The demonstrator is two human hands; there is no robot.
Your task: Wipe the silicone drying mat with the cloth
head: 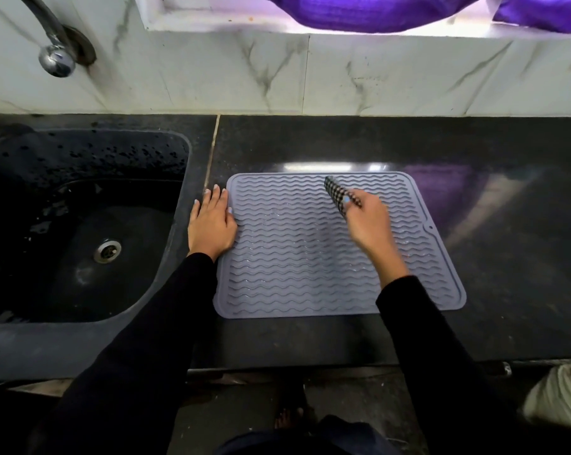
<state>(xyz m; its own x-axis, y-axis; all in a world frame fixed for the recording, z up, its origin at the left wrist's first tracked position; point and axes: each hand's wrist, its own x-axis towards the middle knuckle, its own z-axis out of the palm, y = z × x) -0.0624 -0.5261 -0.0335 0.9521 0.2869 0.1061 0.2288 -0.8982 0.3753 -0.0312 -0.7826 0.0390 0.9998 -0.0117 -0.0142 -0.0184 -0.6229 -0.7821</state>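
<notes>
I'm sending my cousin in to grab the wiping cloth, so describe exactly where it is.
Start at the dark countertop right of the sink, where a grey wavy-ridged silicone mat lies. Above its far middle, the right hand holds the cloth, the only black-and-white checked thing there.
</notes>
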